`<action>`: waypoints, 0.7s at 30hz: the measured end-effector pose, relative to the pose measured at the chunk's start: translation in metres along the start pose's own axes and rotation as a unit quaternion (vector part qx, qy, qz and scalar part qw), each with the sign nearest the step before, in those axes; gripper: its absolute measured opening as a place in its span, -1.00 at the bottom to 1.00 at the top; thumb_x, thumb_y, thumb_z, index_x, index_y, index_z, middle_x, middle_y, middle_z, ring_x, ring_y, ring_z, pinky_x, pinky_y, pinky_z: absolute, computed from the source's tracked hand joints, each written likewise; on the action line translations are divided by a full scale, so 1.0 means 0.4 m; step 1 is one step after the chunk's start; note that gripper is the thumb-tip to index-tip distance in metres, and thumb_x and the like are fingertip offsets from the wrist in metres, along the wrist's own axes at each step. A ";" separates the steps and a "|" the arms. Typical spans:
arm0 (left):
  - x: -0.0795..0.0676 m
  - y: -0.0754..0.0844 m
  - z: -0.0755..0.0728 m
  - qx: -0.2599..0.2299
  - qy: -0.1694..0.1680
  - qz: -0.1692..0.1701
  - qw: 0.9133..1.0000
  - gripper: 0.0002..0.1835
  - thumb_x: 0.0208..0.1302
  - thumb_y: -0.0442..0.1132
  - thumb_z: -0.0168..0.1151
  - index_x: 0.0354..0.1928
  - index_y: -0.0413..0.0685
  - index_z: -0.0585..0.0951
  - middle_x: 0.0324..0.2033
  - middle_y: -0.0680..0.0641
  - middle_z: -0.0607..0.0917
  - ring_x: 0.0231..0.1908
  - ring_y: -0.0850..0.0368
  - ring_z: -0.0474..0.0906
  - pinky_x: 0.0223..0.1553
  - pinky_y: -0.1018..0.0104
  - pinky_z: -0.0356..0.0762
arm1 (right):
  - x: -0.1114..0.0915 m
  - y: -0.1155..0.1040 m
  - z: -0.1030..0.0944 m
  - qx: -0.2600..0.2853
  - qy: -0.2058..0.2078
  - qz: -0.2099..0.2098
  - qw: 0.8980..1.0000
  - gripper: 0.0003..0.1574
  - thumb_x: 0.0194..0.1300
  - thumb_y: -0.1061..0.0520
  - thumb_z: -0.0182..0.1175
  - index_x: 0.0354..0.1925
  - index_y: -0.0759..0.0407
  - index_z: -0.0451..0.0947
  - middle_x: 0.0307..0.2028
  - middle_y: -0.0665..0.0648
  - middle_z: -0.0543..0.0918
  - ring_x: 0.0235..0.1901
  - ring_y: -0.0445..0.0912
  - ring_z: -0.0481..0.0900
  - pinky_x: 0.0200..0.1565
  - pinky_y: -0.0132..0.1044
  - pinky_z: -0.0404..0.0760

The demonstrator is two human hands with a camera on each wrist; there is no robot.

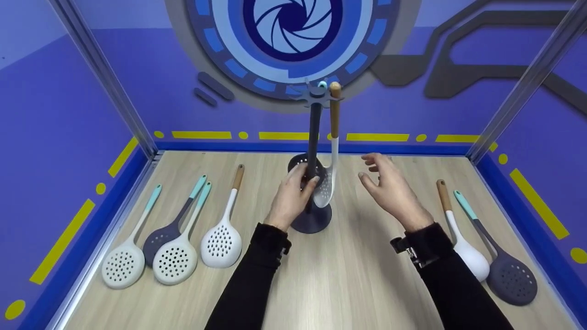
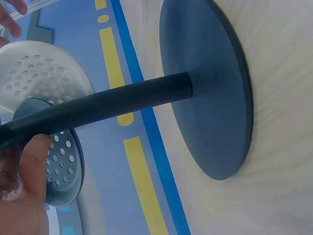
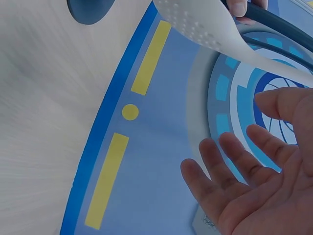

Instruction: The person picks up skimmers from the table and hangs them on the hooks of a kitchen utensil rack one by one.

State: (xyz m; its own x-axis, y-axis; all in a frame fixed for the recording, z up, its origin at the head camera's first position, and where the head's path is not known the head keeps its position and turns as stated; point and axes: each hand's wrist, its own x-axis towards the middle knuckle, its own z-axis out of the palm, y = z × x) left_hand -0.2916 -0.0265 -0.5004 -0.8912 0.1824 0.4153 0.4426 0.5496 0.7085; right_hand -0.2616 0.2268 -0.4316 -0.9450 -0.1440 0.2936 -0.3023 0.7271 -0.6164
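Note:
A dark utensil stand (image 1: 313, 137) rises from a round base (image 2: 208, 93) at the table's middle, topped by a ring of hooks. My left hand (image 1: 290, 195) grips its pole, thumb and fingers around it. From the hooks hang a white slotted spoon (image 1: 324, 188) with a wooden handle and a dark skimmer (image 1: 298, 161), partly hidden behind the pole and my fingers. To the right of the stand my right hand (image 1: 390, 188) is held in the air, holding nothing; in the right wrist view its fingers (image 3: 210, 156) are spread and relaxed.
On the left lie two pale skimmers (image 1: 123, 266) (image 1: 175, 261), a dark slotted spoon (image 1: 158, 240) and a white slotted spoon (image 1: 221, 245). A white ladle (image 1: 472, 261) and a dark skimmer (image 1: 511, 278) lie at the right. Blue walls (image 1: 183, 114) enclose the table.

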 end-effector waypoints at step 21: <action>-0.001 0.002 -0.001 0.001 0.001 0.000 1.000 -0.62 0.47 0.07 0.07 0.25 0.23 0.45 0.00 0.17 0.59 -0.06 0.33 0.62 -0.05 0.35 0.66 | -0.031 0.075 -0.006 -0.036 -0.039 0.071 0.996 -0.32 0.46 -0.03 0.12 0.41 0.16 0.24 0.32 0.31 0.39 0.31 0.21 0.37 0.26 0.16 0.43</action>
State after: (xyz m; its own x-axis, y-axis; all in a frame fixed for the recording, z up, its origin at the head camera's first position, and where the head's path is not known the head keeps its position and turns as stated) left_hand -0.2908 -0.0264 -0.4997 -0.8909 0.1816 0.4162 0.4427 0.5514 0.7071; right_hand -0.2586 0.2519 -0.4519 -0.9852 -0.0855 0.1485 -0.1579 0.7896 -0.5930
